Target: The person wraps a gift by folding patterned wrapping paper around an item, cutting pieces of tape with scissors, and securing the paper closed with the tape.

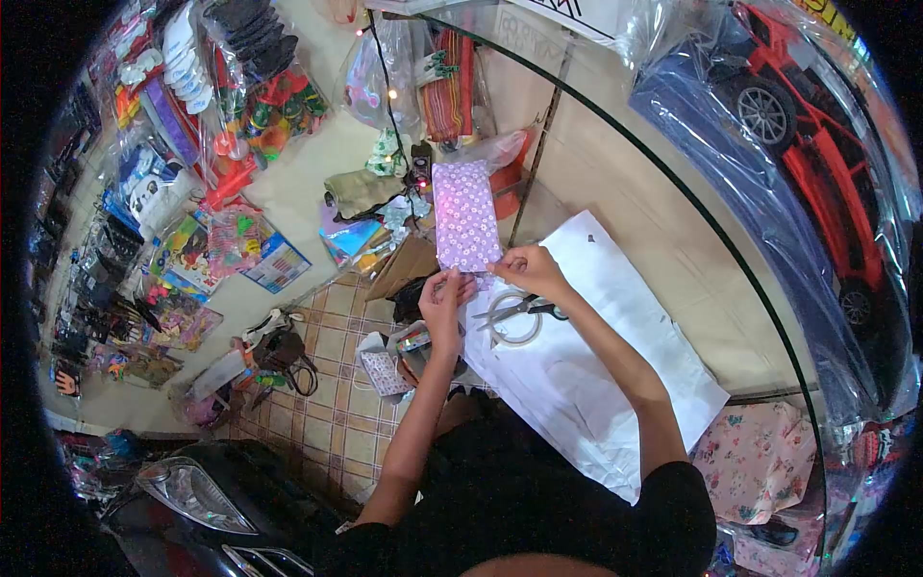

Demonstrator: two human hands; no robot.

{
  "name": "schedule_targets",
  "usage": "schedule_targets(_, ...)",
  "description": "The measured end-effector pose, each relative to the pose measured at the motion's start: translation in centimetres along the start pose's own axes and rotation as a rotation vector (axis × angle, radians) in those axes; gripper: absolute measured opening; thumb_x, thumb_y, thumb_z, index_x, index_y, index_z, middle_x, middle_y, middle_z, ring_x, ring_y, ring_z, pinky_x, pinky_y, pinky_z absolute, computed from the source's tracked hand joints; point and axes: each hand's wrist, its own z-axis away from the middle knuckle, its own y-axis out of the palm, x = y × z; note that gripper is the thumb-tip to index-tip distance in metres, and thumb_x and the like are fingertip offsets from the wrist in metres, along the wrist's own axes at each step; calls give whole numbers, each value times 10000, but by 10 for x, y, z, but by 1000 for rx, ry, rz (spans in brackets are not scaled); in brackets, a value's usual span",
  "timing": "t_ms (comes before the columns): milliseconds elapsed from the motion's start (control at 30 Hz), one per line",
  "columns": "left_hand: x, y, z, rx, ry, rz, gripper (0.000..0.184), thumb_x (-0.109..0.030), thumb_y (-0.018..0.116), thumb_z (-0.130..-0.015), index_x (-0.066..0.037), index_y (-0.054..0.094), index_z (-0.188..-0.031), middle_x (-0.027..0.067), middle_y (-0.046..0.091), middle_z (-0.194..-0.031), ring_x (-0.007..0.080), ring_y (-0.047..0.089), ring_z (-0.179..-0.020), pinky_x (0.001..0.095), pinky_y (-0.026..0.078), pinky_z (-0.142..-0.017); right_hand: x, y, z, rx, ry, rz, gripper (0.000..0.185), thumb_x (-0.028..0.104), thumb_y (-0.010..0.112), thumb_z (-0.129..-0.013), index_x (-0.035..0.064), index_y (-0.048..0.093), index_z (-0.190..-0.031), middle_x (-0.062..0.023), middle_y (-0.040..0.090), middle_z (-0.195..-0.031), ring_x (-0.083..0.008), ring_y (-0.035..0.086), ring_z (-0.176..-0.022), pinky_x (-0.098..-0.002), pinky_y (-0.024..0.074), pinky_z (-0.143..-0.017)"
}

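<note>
A flat rectangular package wrapped in purple paper with small white flowers [465,216] lies in front of me. My left hand [443,300] is closed at the package's near left corner, fingers bent against its edge. The near right corner is pinched between the thumb and fingers of my right hand [532,272]. Just below my right hand, scissors with dark handles [524,309] lie partly across a roll of tape [511,332]. Both rest on large white paper sheets [615,365] that spread out under my right forearm.
A curved glass edge [673,183] runs along the right side. Beyond it is a red toy car [827,183] in clear plastic. Packaged toys [274,106] hang at the upper left. Below left are a tiled floor [317,356] and a dark motorbike [202,495].
</note>
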Motion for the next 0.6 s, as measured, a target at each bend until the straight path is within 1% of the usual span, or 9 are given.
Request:
schedule_targets(100,2,0,-5,-2,-10,20,224,-145,665,-906,15,540,-1001,175,686,-896,182,683,-770,278,571,-712,4,-2,1,-3,35,54,479,523,728,-759,44,722,-771,-80,678,-660,-182,660,-635,-313,510,-630)
schedule_targets(200,8,0,-5,12,10,51,227,-148,686,-890,-13,528,-981,158,679,-902,199,680,-800,291,553,-744,19,-7,7,-50,25,179,500,559,705,-760,59,725,-772,-79,677,-660,-219,670,-647,-329,516,-636)
schedule_targets(333,13,5,-3,-45,39,78,256,-103,683,-886,-31,478,-1021,153,676,-905,190,674,-795,290,548,-723,29,-6,11,-181,8,374,505,584,673,-772,81,726,-767,-85,677,-672,-272,677,-678,-358,522,-650)
schedule_targets(433,17,3,-7,-43,75,101,274,-84,675,-890,-28,456,-1045,159,681,-897,185,675,-789,288,543,-710,34,-8,11,-177,43,243,478,563,670,-786,89,723,-757,-82,684,-696,-280,680,-694,-377,523,-662)
schedule_targets(533,17,3,-7,-39,71,122,273,-78,675,-889,-38,451,-1040,154,681,-894,180,671,-798,284,536,-715,47,-12,17,-175,56,236,468,540,676,-796,77,718,-747,-95,687,-729,-282,677,-740,-384,519,-684)
schedule_targets(600,18,2,-9,-49,70,131,267,-74,677,-886,-47,456,-1032,143,683,-891,164,662,-788,272,523,-701,41,-7,18,-177,-13,198,454,517,694,-795,65,720,-756,-106,690,-769,-266,671,-749,-369,512,-698)
